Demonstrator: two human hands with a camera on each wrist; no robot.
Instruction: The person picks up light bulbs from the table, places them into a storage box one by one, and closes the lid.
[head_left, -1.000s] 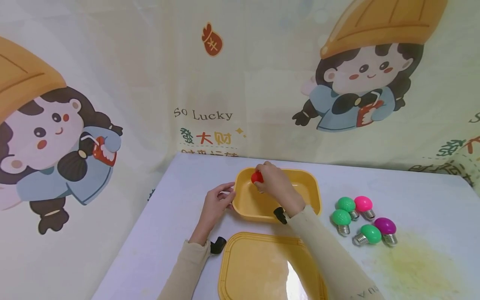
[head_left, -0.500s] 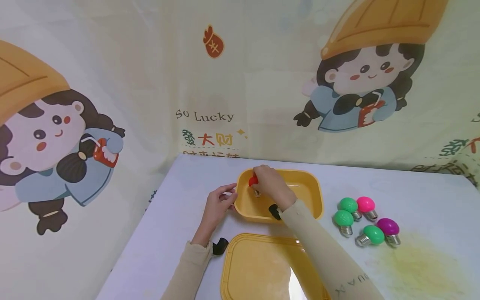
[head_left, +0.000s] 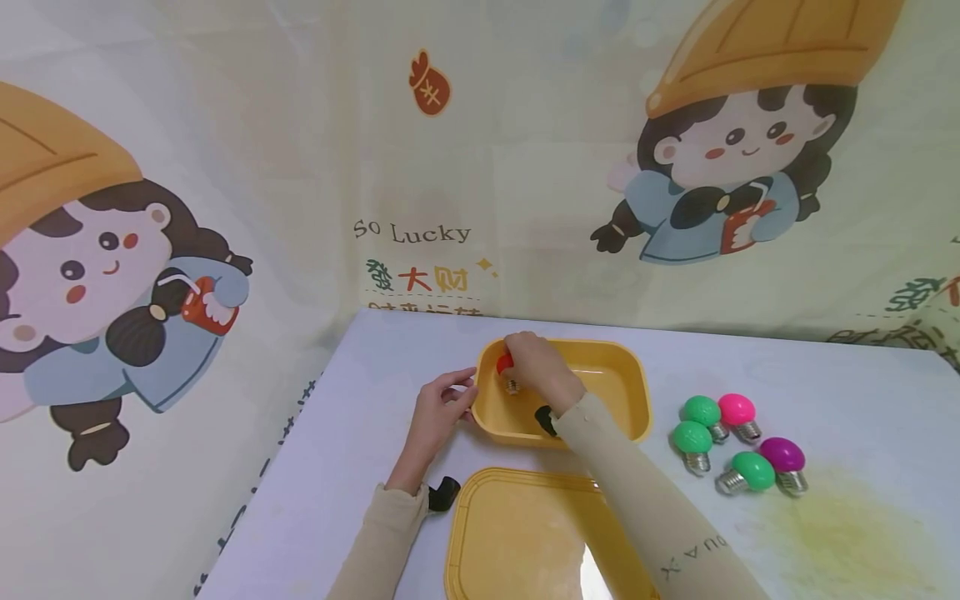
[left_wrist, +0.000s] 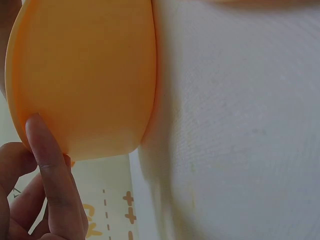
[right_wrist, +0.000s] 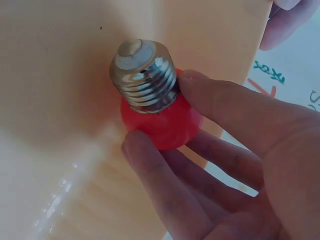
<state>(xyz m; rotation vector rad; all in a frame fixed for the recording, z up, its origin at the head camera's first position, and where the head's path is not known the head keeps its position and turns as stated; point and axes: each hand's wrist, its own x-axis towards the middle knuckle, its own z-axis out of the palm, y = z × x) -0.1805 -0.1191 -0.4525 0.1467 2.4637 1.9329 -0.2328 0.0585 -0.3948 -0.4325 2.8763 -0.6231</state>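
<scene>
My right hand (head_left: pixel 542 367) reaches into the yellow plastic box (head_left: pixel 600 425) and pinches a red light bulb (right_wrist: pixel 165 127) between thumb and fingers. The bulb's silver screw base (right_wrist: pixel 145 75) points toward the camera in the right wrist view; in the head view it points down over the box floor near the left end. My left hand (head_left: pixel 442 406) is at the box's left end, its fingertips against the outer wall just under the rim. In the left wrist view one finger (left_wrist: pixel 47 160) lies along that wall.
Right of the box lie a pink bulb (head_left: pixel 737 408), a purple bulb (head_left: pixel 782 454) and several green bulbs (head_left: pixel 752 471) on the white table (head_left: pixel 877 400). A flat yellow lid (head_left: pixel 525 533) lies in front of the box, partly under my right sleeve. A printed cloth (head_left: pixel 540 167) hangs behind.
My right hand has moved slightly left and lower in the box with the red bulb, whose screw base now shows below the fingers. The left hand stays at the box's end.
</scene>
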